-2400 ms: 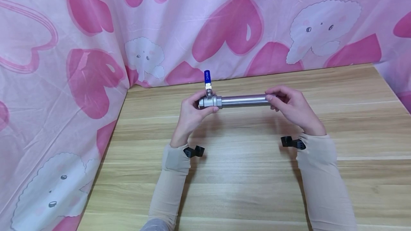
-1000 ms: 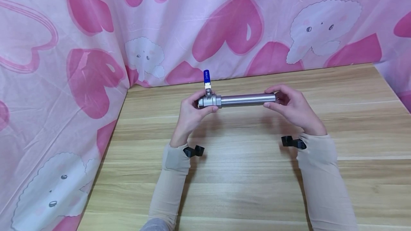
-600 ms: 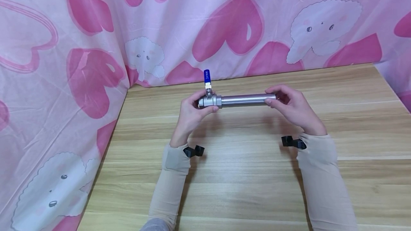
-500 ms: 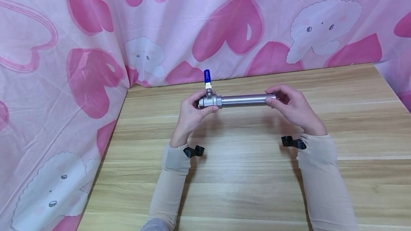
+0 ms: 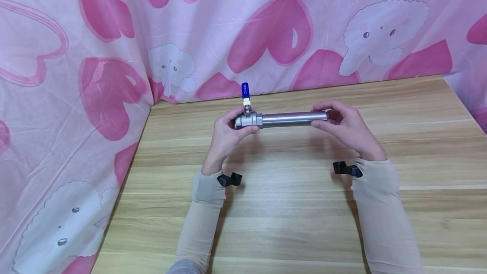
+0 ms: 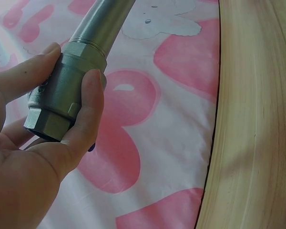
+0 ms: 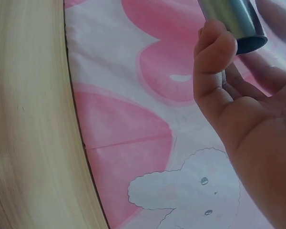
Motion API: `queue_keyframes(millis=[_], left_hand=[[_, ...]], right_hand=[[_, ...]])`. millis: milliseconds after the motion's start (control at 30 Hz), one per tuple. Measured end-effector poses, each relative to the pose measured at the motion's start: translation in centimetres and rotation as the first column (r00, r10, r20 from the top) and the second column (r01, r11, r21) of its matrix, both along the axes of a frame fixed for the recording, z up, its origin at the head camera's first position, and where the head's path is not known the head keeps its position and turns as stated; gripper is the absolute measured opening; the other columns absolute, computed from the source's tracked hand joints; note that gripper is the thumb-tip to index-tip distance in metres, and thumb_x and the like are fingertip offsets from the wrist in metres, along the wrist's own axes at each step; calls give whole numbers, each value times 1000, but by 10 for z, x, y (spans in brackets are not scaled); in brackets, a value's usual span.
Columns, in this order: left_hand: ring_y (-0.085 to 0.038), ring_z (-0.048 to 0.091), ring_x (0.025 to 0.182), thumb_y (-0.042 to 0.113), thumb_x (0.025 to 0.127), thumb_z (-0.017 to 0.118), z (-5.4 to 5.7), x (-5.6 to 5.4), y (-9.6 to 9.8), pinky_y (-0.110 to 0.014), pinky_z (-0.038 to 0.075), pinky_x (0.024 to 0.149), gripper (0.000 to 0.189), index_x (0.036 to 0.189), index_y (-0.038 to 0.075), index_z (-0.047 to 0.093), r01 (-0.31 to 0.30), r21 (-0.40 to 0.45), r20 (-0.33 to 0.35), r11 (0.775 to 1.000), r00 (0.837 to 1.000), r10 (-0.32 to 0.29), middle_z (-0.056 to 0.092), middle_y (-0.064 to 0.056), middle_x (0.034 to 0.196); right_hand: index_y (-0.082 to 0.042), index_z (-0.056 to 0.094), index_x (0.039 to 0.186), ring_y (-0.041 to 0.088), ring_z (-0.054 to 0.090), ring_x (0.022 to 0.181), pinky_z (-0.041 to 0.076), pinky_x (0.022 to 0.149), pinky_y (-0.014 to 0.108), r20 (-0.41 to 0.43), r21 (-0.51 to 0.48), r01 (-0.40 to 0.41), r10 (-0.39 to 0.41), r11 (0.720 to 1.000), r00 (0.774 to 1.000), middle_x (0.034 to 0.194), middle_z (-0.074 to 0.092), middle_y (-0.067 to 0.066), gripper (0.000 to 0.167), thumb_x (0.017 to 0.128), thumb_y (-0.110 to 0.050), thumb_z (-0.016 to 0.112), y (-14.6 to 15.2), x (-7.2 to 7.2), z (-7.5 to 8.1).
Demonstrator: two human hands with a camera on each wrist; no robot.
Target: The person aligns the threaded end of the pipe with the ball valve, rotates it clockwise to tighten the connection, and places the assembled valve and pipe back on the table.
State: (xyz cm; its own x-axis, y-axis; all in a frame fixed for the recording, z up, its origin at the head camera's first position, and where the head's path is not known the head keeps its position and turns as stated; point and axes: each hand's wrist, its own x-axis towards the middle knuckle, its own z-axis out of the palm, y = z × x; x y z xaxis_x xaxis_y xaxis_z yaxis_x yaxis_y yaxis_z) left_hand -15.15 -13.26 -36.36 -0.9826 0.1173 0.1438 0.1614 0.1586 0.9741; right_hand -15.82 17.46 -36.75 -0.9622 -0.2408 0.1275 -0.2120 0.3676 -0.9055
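Observation:
A silver ball valve (image 5: 249, 120) with a blue lever handle (image 5: 245, 91) is joined to the left end of a plain steel pipe (image 5: 287, 119). Both are held level above the table, the lever pointing away. My left hand (image 5: 224, 136) grips the valve body between thumb and fingers; the left wrist view shows the valve's hexagonal end (image 6: 47, 123) facing the palm. Around the pipe's right end, my right hand (image 5: 350, 128) has its thumb on the near side and fingers on the far side. The pipe's open end (image 7: 252, 44) shows in the right wrist view.
Below the hands lies a wood-grain table (image 5: 274, 223). A pink curtain (image 5: 213, 20) with hearts and cartoon figures runs along its back and left edges. Small black camera mounts sit at the left wrist (image 5: 230, 179) and right wrist (image 5: 347, 169).
My right thumb has shifted down and slightly left along the pipe's near side, baring more of its end. The valve, pipe and left hand hold their place.

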Motion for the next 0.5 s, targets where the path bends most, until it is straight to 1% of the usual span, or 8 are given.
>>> queue_keyframes(millis=[67, 167, 300, 500], left_hand=[[-20, 60, 99, 3, 72, 83, 0, 0, 0, -29, 54, 85, 49, 119, 9, 67, 0, 1, 4, 1000, 1000, 0, 67, -9, 118], [-21, 60, 99, 3, 72, 83, 0, 0, 0, -29, 54, 85, 50, 119, 10, 67, -1, 1, 11, 1000, 1000, 1, 67, -8, 119], [-21, 60, 99, 3, 72, 83, 0, 0, 0, -29, 54, 85, 50, 119, 10, 67, 0, -1, 13, 1000, 1000, 0, 67, -8, 119], [-21, 60, 99, 3, 73, 82, 0, 0, 1, -29, 55, 85, 50, 120, 7, 66, 0, 2, 16, 1000, 1000, 0, 66, -8, 119]], right_hand=[[-11, 61, 122, 11, 61, 80, 54, 68, 18, -3, -13, -13, 13, 1000, 1000, 106, 64, -3, 44, 80, -8, 78, 0, 0, 0], [-11, 61, 121, 12, 60, 78, 54, 66, 18, -22, -12, -25, 25, 1000, 999, 106, 64, -1, 48, 77, -2, 79, -1, 1, 0], [-11, 62, 119, 12, 57, 75, 50, 63, 18, -54, 1, -26, 26, 1000, 998, 101, 64, -3, 47, 77, 1, 78, -1, 1, 1], [-9, 62, 116, 12, 55, 75, 48, 63, 17, -95, 2, -29, 29, 1000, 995, 102, 62, -8, 44, 77, 3, 77, -1, 1, 0]])
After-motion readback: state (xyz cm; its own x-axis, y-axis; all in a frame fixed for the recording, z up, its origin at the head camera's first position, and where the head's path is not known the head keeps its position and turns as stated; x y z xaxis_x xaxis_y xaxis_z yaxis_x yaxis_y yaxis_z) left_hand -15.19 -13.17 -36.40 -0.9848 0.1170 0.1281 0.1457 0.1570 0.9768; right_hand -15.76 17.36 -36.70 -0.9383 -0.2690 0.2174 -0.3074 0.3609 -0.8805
